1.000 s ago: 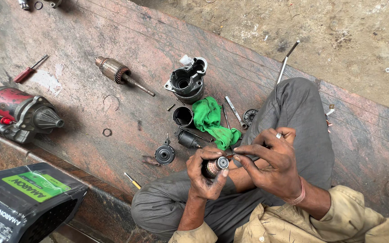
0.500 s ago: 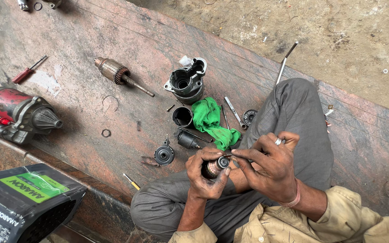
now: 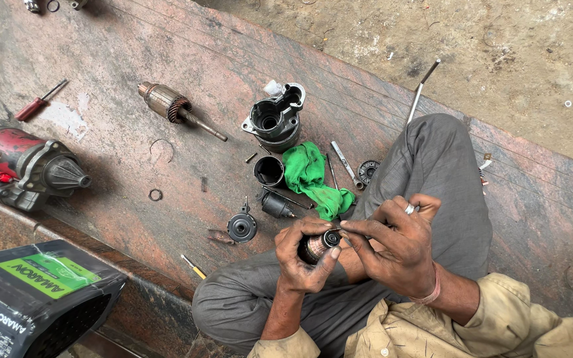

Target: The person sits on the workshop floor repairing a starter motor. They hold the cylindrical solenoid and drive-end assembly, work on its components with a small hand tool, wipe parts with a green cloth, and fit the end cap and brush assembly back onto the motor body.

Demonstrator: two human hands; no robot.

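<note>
Left hand [image 3: 300, 255] closed around a small cylindrical metal part [image 3: 318, 244], coppery-brown barrel with a bright steel end ring; fingers wrap the body, thumb along the side. The part sits above the person's lap, between both hands. Right hand [image 3: 392, 242] partly curled, thumb and forefinger pinched together at the part's shiny end face, other fingers loosely bent; a ring on one finger, a pink band at the wrist. Both hands smeared with dark grease.

On the worn, reddish stone slab [image 3: 134, 79] in front: a crumpled green rag [image 3: 310, 176], soft and creased, just beside a short black cup-shaped sleeve [image 3: 268, 170]. Behind them a cast grey motor housing [image 3: 274, 121], open-mouthed and rough. A copper-wound armature [image 3: 170, 106] with a thin steel shaft lies on its side, well apart to the left. A round black end cap [image 3: 241, 227] lies near the left knee. A red-bodied starter motor [image 3: 24, 162] rests at the far left, with a red-handled screwdriver [image 3: 40, 101] beyond it. A black battery [image 3: 34, 298] with a green label fills the lower-left corner.
</note>
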